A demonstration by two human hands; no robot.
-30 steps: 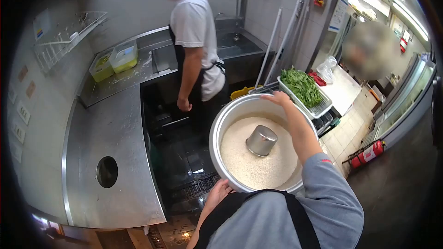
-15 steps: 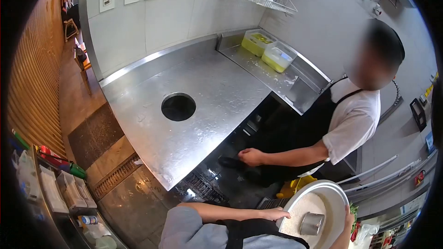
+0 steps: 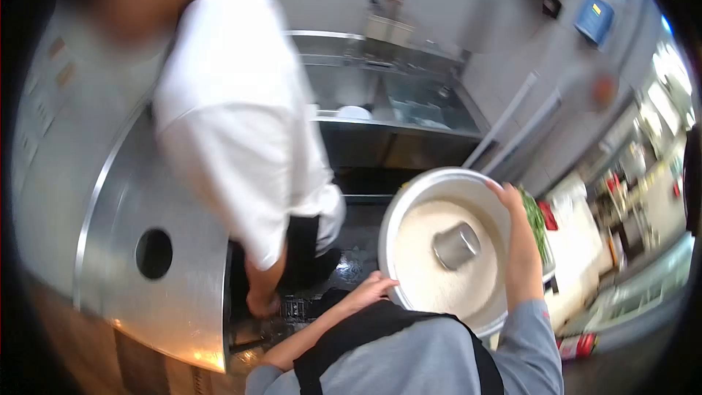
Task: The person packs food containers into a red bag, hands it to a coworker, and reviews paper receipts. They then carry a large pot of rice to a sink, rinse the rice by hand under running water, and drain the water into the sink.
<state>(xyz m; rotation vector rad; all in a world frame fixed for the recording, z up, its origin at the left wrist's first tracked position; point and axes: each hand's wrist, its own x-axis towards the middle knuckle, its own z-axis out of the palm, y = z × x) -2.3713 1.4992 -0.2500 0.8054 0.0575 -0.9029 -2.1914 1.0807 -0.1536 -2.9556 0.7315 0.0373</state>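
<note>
A large white tub (image 3: 389,230) of pale grain, perhaps rice, is held in front of my body. My left hand (image 3: 371,290) grips its rim on the left side. On the far right side of the rim, my right hand (image 3: 504,194) has its fingers curled over the edge. A metal cup (image 3: 456,246) lies tilted on the grain (image 3: 431,278) inside, touched by neither hand.
Close on the left, a person in a white shirt (image 3: 234,117) bends beside a steel counter (image 3: 186,300) with a round hole. Sinks (image 3: 428,102) line the back wall. Green vegetables (image 3: 532,219) and a red extinguisher-like object (image 3: 578,346) are at the right.
The view has swung right, bringing the sinks into sight. The tub appears nearer the middle, still between both hands. The other person now appears at the left, bent with the arm lowered.
</note>
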